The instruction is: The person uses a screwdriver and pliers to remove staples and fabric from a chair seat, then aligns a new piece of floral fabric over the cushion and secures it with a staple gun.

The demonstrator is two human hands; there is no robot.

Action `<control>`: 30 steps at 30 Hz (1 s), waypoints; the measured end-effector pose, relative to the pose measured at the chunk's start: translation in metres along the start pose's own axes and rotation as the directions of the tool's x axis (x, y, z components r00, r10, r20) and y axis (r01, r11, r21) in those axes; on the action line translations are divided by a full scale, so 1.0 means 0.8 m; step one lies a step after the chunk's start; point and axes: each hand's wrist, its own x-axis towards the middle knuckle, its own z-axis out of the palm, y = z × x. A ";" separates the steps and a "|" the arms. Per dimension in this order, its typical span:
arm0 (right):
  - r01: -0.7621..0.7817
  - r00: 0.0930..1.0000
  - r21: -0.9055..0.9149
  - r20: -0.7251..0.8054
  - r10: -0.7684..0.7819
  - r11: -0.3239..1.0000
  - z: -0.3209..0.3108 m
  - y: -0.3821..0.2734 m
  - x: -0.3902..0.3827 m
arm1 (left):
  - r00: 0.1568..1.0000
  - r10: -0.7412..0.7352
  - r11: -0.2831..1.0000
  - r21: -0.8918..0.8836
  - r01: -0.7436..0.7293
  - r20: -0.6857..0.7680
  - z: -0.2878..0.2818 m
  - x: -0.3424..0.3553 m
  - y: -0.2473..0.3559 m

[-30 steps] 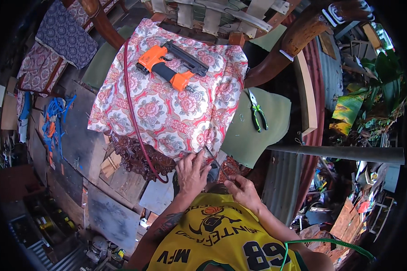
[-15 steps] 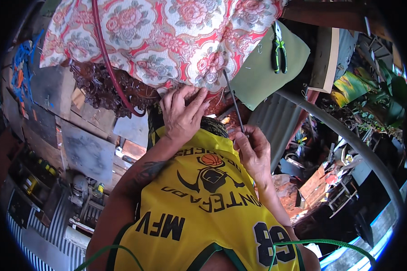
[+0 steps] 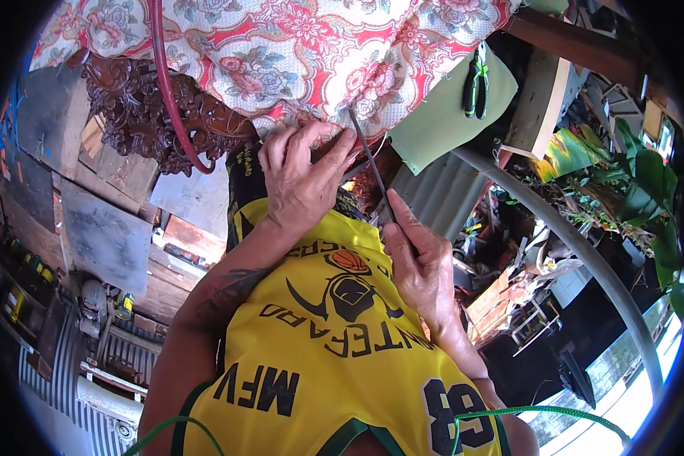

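A floral fabric (image 3: 296, 53) in white, red and pink covers the piece in front of me. My left hand (image 3: 300, 175) is closed at its lower edge, thumb and fingers pinching the cloth there; the fingertips are partly hidden. In my right hand (image 3: 422, 262) is a thin dark metal rod (image 3: 372, 163), with the index finger stretched along it. Its far end touches or lies just over the fabric, up and right of my left hand. The rod's near end is hidden in my palm.
Pliers (image 3: 476, 85) with green and black handles lie on a green sheet (image 3: 448, 125) at the right. Dark carved wood (image 3: 194, 110) shows beneath the cloth, crossed by a dark red hose (image 3: 164, 76). A grey pipe (image 3: 585, 247) curves down the right side.
The rod's tip has shifted left over the fabric, nearer my left hand. My right index finger has straightened along the rod. My left hand stays at the cloth's edge; the whole view has shifted slightly.
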 end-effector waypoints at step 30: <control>0.280 0.942 -0.253 0.259 -0.213 0.926 -0.050 -0.028 0.015 | 0.952 0.258 0.959 -0.073 -0.273 -0.167 -0.047 -0.008 0.043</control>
